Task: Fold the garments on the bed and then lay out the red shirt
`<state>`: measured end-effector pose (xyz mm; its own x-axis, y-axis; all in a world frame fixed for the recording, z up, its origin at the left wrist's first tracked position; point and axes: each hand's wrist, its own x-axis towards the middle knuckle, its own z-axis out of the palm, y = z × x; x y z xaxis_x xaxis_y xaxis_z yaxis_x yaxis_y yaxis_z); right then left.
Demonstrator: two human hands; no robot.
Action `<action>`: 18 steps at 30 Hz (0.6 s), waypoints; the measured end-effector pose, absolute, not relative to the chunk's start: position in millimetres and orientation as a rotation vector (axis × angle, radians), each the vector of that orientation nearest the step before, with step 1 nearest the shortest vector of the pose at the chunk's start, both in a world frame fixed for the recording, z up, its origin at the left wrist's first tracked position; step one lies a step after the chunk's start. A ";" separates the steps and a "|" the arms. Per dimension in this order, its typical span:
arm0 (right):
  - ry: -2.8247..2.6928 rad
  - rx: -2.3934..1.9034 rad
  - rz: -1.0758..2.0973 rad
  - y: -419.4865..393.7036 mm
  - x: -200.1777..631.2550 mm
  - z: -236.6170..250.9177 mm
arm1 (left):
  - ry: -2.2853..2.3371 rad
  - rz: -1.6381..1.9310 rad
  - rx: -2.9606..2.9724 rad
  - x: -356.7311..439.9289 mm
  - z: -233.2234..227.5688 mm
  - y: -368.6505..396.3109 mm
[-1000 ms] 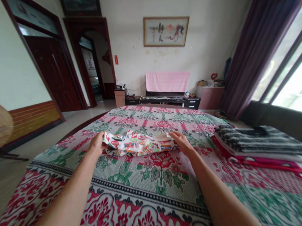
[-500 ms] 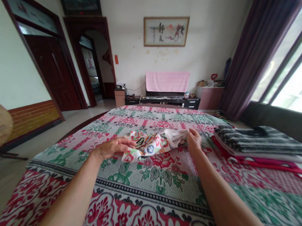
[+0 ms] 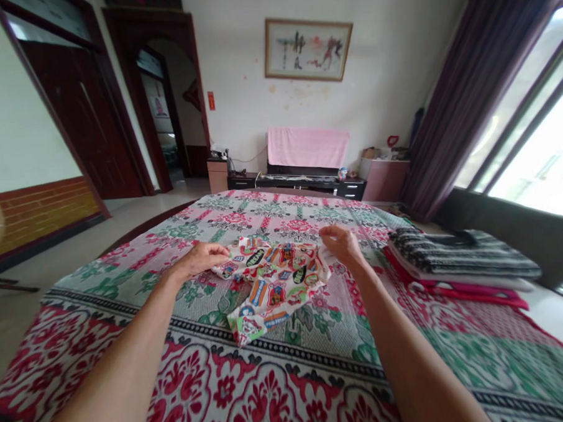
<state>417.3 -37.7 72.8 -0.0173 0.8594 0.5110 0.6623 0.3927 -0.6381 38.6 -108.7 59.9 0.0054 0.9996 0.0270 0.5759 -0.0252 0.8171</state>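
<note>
While both forearms reach out over the bed, the hands meet at a small printed garment [image 3: 273,280], white cloth covered in coloured cartoon badges, lying spread on the floral bedspread [image 3: 252,386] near the middle of the bed, its lower corner trailing toward the near edge.

Left hand [image 3: 200,260]: palm down at the garment's left upper corner, fingers [image 3: 218,253] curled and pinching the cloth edge against the bedspread.

Right hand [image 3: 341,244]: raised slightly at the garment's right upper corner, fingertips [image 3: 326,234] drawn together; they sit just at the cloth edge, but whether they actually pinch it cannot be told.

Bedspread: woven, red and green flowers on a pale ground, dark patterned border band running across near the front edge.

Stack of folded clothes [image 3: 456,262]: at the bed's right edge, well apart from the hands; black-and-white striped piece on top, white under it, bright pink at the bottom.

Beyond the far edge of the bed: low dark cabinet [image 3: 299,184] against the wall, pink towel [image 3: 308,147] draped above it, framed painting [image 3: 308,49] higher up. Dark wooden doorway [image 3: 158,110] at left, purple curtain [image 3: 458,104] and window at right.
</note>
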 end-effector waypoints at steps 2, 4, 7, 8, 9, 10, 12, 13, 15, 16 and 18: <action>-1.971 -1.335 0.329 -49.3 416.5 76.6 | 1.633 0.741 1.780 37.6 59.6 -108.9; -2.180 -1.330 0.430 -58.3 418.7 76.1 | 1.647 0.637 1.859 41.4 62.0 -110.3; -2.321 -1.314 0.472 -67.0 425.1 71.6 | 1.666 0.613 1.983 54.8 70.5 -114.5; -2.336 -1.296 0.445 -69.3 427.3 70.0 | 1.664 0.605 2.025 59.7 73.9 -115.9; -2.357 -1.260 0.417 -71.5 429.2 68.5 | 1.664 0.589 2.062 63.9 76.8 -117.2; -2.390 -1.204 0.396 -73.8 430.5 67.1 | 1.674 0.564 2.091 66.9 78.9 -118.0; -2.487 -1.051 0.378 -78.4 431.4 64.3 | 1.750 0.482 2.128 68.8 79.4 -118.2; -2.540 -0.985 0.369 -80.7 430.9 62.6 | 1.802 0.426 2.135 67.7 77.6 -117.5; -2.634 -0.925 0.328 -84.2 428.2 58.2 | 1.887 0.301 2.128 62.6 70.5 -115.2; -2.665 -0.933 0.302 -85.3 426.3 55.4 | 1.906 0.251 2.123 59.4 66.0 -113.8; -2.695 -0.974 0.263 -86.0 422.3 48.8 | 1.905 0.212 2.127 53.4 57.1 -111.4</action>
<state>422.3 -86.0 48.8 -0.7402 0.6468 0.1838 0.5991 0.7585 -0.2565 53.4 -111.4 57.1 0.1210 0.9898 -0.0749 0.9493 -0.0933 0.3002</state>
